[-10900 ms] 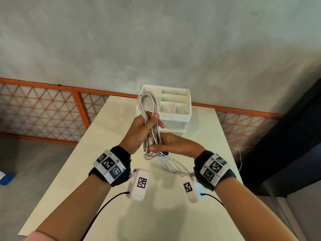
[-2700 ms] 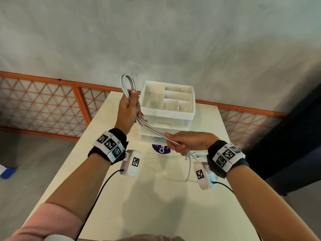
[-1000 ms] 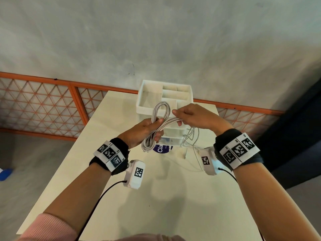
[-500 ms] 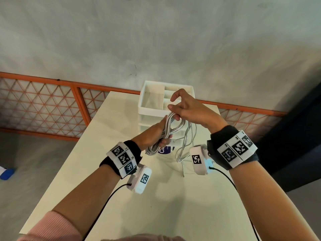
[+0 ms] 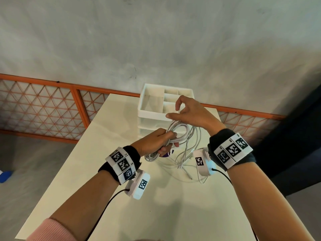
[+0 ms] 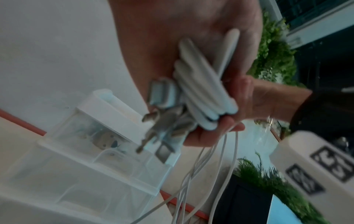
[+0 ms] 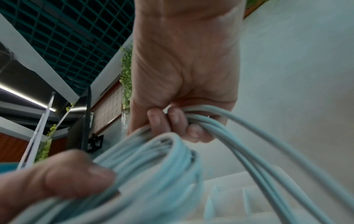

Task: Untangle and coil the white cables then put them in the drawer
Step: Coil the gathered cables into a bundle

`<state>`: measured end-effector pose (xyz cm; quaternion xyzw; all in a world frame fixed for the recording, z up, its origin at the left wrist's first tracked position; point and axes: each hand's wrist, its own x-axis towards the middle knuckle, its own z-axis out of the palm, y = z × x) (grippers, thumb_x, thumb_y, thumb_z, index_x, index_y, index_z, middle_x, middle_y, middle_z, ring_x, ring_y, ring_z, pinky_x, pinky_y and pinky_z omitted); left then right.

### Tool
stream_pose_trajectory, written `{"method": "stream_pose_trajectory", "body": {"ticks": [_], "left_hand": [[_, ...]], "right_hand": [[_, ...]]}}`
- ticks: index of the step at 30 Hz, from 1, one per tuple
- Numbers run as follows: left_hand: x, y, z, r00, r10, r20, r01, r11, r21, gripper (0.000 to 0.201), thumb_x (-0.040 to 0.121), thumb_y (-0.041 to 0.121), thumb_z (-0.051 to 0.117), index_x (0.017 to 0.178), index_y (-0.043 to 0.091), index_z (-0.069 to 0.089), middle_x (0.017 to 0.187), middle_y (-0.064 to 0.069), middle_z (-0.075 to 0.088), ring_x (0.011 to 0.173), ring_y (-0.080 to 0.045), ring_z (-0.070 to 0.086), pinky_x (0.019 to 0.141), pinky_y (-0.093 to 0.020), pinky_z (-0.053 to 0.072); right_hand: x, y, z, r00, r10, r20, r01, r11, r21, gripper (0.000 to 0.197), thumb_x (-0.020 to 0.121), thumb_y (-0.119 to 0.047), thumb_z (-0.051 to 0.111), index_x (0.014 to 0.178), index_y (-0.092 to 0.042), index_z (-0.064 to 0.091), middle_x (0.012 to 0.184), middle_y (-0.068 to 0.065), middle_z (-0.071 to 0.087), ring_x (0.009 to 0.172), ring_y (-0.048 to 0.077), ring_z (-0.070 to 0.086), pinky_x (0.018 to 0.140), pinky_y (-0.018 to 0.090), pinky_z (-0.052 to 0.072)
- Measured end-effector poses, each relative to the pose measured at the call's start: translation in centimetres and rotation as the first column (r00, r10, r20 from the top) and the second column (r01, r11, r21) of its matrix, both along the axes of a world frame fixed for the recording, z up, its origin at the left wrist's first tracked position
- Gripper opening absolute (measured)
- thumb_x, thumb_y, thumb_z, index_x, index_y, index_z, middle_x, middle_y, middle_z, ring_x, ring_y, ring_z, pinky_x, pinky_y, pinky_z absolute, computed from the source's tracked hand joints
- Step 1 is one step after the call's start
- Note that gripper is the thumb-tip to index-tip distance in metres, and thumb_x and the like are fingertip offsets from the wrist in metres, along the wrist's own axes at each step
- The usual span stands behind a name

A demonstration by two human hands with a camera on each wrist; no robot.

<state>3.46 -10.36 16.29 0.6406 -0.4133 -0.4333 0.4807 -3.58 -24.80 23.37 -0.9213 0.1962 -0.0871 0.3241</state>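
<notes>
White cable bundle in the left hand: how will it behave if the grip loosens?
Likely floppy: loose strands droop from the coiled white cables toward the table. Probably springs open, since only the left hand pins the loops. Seems light.

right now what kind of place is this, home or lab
Probably an office or lab space, not a home: a bare table against a plain wall, grid ceiling overhead, tag-marked wrist cameras.
</notes>
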Motion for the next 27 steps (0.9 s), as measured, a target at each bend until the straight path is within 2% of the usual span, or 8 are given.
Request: {"method": "stream_pose_trajectory", "body": {"ticks": [4, 7, 11, 16, 19, 23, 25, 27], "left_hand": [[1.2, 0.4, 0.9, 0.998, 0.05, -0.022, -0.051, 0.997, -0.053, 0.036, 0.102, 0.024, 0.034, 0.078, 0.006, 0.054, 0.044, 0.005, 0.033, 0.04, -0.01, 0.027, 0.047, -0.024, 0.027], [2.1, 0.8, 1.2, 0.993, 0.105, -0.057, -0.111, 0.988, -0.111, 0.036, 0.102, 0.024, 0.034, 0.077, 0.007, 0.054, 0.044, 0.006, 0.034, 0.038, -0.009, 0.03, 0.045, -0.022, 0.03], [2.5, 1.0, 1.0, 0.976, 0.181, -0.123, -0.202, 0.961, -0.189, 0.035, 0.102, 0.027, 0.035, 0.078, 0.009, 0.052, 0.045, 0.006, 0.036, 0.039, -0.01, 0.034, 0.048, -0.021, 0.038], [1.7, -0.1, 0.3, 0.98, 0.157, -0.122, -0.186, 0.942, -0.279, 0.027, 0.1, 0.032, 0.042, 0.083, 0.013, 0.052, 0.057, 0.003, 0.046, 0.05, -0.014, 0.046, 0.059, -0.025, 0.044], [1.5, -0.4, 0.3, 0.983, 0.185, -0.012, -0.178, 0.926, -0.332, 0.028, 0.099, 0.03, 0.043, 0.077, 0.019, 0.057, 0.061, 0.006, 0.056, 0.054, -0.012, 0.053, 0.06, -0.02, 0.046], [1.5, -0.7, 0.1, 0.972, 0.23, 0.042, -0.201, 0.913, -0.356, 0.019, 0.099, 0.027, 0.044, 0.088, 0.023, 0.058, 0.061, 0.005, 0.057, 0.052, -0.008, 0.055, 0.057, -0.018, 0.047], [1.4, -0.8, -0.1, 0.969, 0.245, 0.02, -0.221, 0.904, -0.365, 0.016, 0.099, 0.027, 0.045, 0.09, 0.026, 0.059, 0.059, 0.005, 0.058, 0.051, -0.009, 0.056, 0.056, -0.019, 0.047], [1.6, -0.9, -0.1, 0.967, 0.254, 0.004, -0.235, 0.902, -0.363, 0.017, 0.098, 0.026, 0.045, 0.091, 0.018, 0.058, 0.055, 0.005, 0.059, 0.049, -0.008, 0.056, 0.054, -0.017, 0.046]], "right_hand": [[-0.5, -1.0, -0.8, 0.995, -0.026, 0.101, 0.022, 0.999, 0.046, 0.048, 0.089, -0.051, 0.055, 0.06, -0.015, 0.044, 0.048, -0.008, 0.038, 0.043, 0.007, 0.038, 0.053, 0.023, 0.03], [-1.5, -1.8, -1.9, 0.985, 0.001, 0.172, -0.047, 0.963, 0.264, 0.044, 0.096, -0.048, 0.044, 0.07, -0.012, 0.042, 0.057, -0.006, 0.029, 0.049, 0.007, 0.031, 0.055, 0.022, 0.028], [-2.1, -1.1, -4.0, 0.958, 0.005, 0.285, -0.114, 0.923, 0.367, 0.037, 0.102, -0.033, 0.033, 0.107, -0.007, 0.058, 0.063, 0.001, 0.039, 0.058, 0.009, 0.036, 0.057, 0.018, 0.034], [-0.4, 2.4, -5.3, 0.905, -0.187, 0.382, -0.017, 0.882, 0.472, 0.042, 0.102, -0.034, 0.037, 0.082, -0.006, 0.061, 0.057, -0.004, 0.053, 0.05, 0.01, 0.045, 0.052, 0.021, 0.04], [-0.1, 3.5, -4.9, 0.902, -0.197, 0.385, -0.045, 0.843, 0.536, 0.047, 0.101, -0.038, 0.036, 0.1, -0.004, 0.068, 0.054, -0.003, 0.063, 0.053, 0.026, 0.053, 0.057, 0.032, 0.048], [0.4, 3.3, -4.6, 0.917, -0.153, 0.368, -0.084, 0.828, 0.555, 0.045, 0.101, -0.04, 0.037, 0.103, -0.01, 0.07, 0.093, 0.02, 0.072, 0.071, 0.053, 0.061, 0.068, 0.05, 0.054], [0.7, 3.1, -4.5, 0.936, -0.15, 0.32, -0.061, 0.824, 0.563, 0.044, 0.1, -0.04, 0.038, 0.106, -0.011, 0.07, 0.101, 0.018, 0.073, 0.085, 0.052, 0.064, 0.078, 0.054, 0.056], [1.0, 2.7, -4.5, 0.951, -0.139, 0.275, -0.029, 0.849, 0.527, 0.043, 0.1, -0.041, 0.039, 0.107, -0.013, 0.071, 0.102, 0.011, 0.074, 0.094, 0.035, 0.068, 0.089, 0.052, 0.053]]}}
